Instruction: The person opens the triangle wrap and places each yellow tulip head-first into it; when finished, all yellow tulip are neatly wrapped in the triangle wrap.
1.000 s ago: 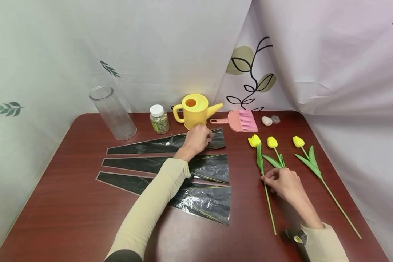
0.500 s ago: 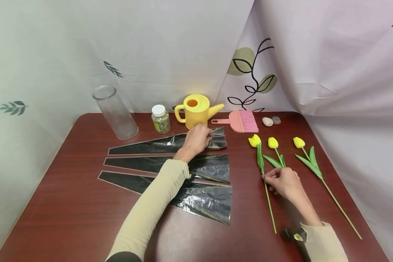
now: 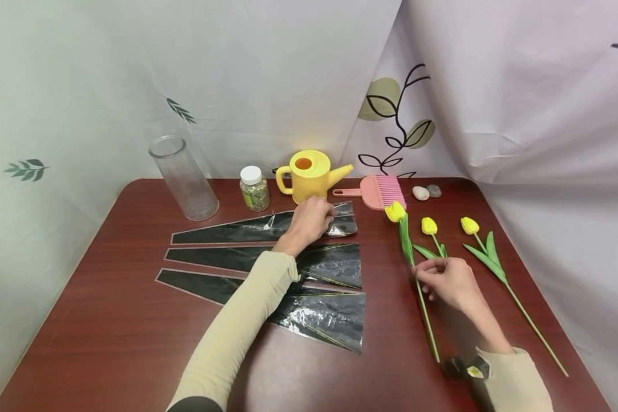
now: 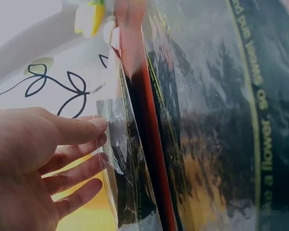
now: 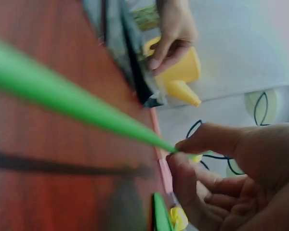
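My right hand [image 3: 452, 283] pinches the stem of a yellow tulip [image 3: 406, 240] between thumb and forefinger, just below its leaf. In the right wrist view the green stem [image 5: 86, 106] runs slanting from the fingertips, with a shadow on the table below. With my left hand [image 3: 311, 220] I pinch the upper edge of the farthest black flower sleeve [image 3: 232, 230] near its wide end. The left wrist view shows the thumb on the clear film edge [image 4: 106, 144]. Two more flower sleeves, a middle one [image 3: 337, 264] and a near one [image 3: 335, 320], lie flat alongside.
Two other tulips, one [image 3: 429, 226] beside the right hand and one [image 3: 489, 257] farther right, lie on the table. Along the back stand a glass vase [image 3: 187, 183], a white-capped jar [image 3: 254, 191], a yellow watering can [image 3: 309, 177], a pink brush with dustpan [image 3: 376, 191] and two pebbles [image 3: 420, 193].
The right hand has lifted slightly with the tulip; its bloom has shifted up and left, overlapping the pink brush. The left hand stays at the far sleeve.
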`<action>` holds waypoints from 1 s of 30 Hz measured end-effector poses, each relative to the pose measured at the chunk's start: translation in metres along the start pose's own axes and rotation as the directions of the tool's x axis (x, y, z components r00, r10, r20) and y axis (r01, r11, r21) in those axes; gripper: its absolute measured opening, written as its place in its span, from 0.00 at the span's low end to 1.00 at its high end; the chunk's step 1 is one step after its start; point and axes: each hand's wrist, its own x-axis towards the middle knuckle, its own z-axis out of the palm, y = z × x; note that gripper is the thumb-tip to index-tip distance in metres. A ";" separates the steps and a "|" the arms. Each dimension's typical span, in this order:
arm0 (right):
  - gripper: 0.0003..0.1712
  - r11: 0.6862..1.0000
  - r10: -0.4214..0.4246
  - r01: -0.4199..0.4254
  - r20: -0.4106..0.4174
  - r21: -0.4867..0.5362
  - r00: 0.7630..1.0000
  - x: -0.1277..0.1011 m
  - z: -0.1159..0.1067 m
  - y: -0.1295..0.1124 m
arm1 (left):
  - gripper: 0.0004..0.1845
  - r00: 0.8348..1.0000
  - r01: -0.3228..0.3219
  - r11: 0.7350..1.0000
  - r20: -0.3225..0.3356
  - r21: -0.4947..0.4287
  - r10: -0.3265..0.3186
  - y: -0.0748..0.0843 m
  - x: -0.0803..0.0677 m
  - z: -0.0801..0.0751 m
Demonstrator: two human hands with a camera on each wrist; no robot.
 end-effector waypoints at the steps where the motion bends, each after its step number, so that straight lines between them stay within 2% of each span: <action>1: 0.13 0.997 -0.012 0.011 0.012 0.078 1.000 0.003 -0.002 -0.001 | 0.05 1.000 0.002 1.000 0.000 0.000 -0.002 0.000 0.000 -0.001; 3: 0.16 0.962 -0.038 0.030 0.023 0.272 0.999 0.009 -0.007 -0.004 | 0.05 1.000 0.004 1.000 -0.001 0.003 -0.004 0.000 0.000 -0.001; 4: 0.17 0.927 -0.050 0.038 0.021 0.374 0.999 0.013 -0.009 -0.005 | 0.05 1.000 0.006 1.000 0.000 0.003 -0.006 0.000 0.000 -0.002; 7: 0.17 0.771 -0.066 0.072 -0.033 0.632 0.997 0.027 -0.012 -0.010 | 0.05 1.000 0.005 1.000 0.005 0.000 -0.005 0.001 0.000 -0.002; 10: 0.14 0.606 -0.056 0.120 -0.108 0.787 0.993 0.041 -0.014 -0.013 | 0.06 1.000 0.004 1.000 0.008 0.001 -0.004 0.001 0.000 -0.002; 12: 0.12 0.528 -0.036 0.157 -0.162 0.834 0.986 0.050 -0.013 -0.013 | 0.06 1.000 0.004 1.000 0.008 0.002 -0.004 0.000 0.000 -0.002; 13: 0.11 0.503 -0.027 0.175 -0.187 0.846 0.982 0.054 -0.013 -0.013 | 0.06 1.000 0.003 1.000 0.007 0.001 -0.004 0.000 0.000 -0.002; 15: 0.11 0.477 0.004 0.205 -0.235 0.855 0.972 0.061 -0.013 -0.011 | 0.06 1.000 0.004 1.000 0.003 -0.001 -0.004 0.000 -0.001 -0.002; 20: 0.18 0.455 0.130 0.218 -0.307 0.864 0.943 0.074 -0.011 -0.003 | 0.05 1.000 0.007 1.000 0.001 -0.010 -0.007 0.000 -0.002 -0.002; 24: 0.16 0.403 0.197 0.235 -0.334 0.885 0.922 0.081 -0.007 0.003 | 0.05 1.000 0.001 1.000 -0.004 -0.017 -0.002 -0.001 -0.002 -0.004; 26: 0.14 0.391 0.201 0.245 -0.342 0.887 0.918 0.085 -0.002 0.003 | 0.05 1.000 -0.002 1.000 -0.008 -0.016 0.002 -0.001 -0.002 -0.005; 28: 0.14 0.397 0.193 0.247 -0.343 0.884 0.919 0.088 0.006 0.003 | 0.05 1.000 -0.002 1.000 -0.014 -0.016 0.002 -0.001 -0.002 -0.006; 30: 0.14 0.421 0.171 0.243 -0.339 0.874 0.925 0.091 0.017 0.001 | 0.05 1.000 0.000 1.000 -0.019 -0.016 0.000 -0.002 -0.002 -0.007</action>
